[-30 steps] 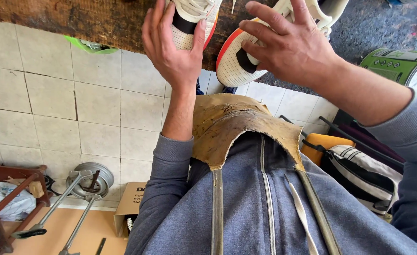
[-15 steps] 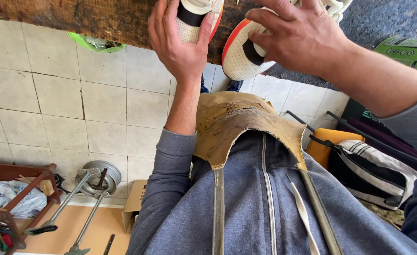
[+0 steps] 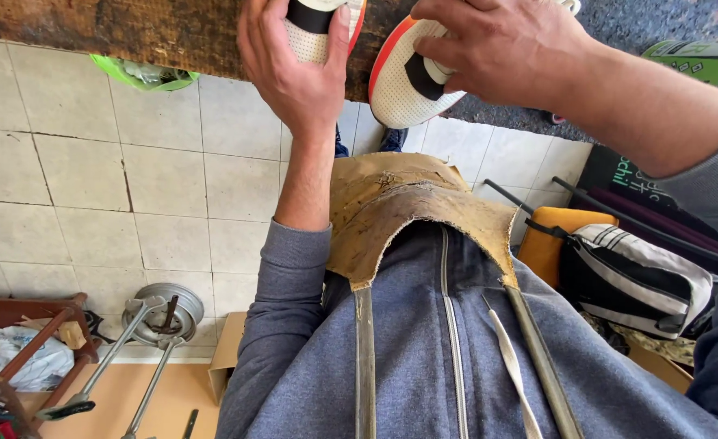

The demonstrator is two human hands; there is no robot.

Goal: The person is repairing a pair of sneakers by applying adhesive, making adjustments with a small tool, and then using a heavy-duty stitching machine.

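In the head view, the left hand was near the top middle of the frame. Its arm came straight up from the bottom, with the grey sleeve pushed back from the wrist. The fingers were curled around a white shoe with a black stripe and an orange edge. The thumb pressed on one side and the other fingers on the other side, so the hand held the shoe tight.

The right hand was at the top right. Its arm came in from the right edge, slanting up and to the left. The fingers were bent over the top of a second shoe, also white with a black patch and an orange rim. This shoe tipped so its dotted white side faced the camera. The two shoes were close together, just beside each other, at a dark wooden board that ran along the top left.

Below the hands hung a brown leather apron over a grey zipped jacket. Pale floor tiles filled the left side. A green can sat at the upper right. A striped bag lay at the right. Metal tools lay at the lower left.
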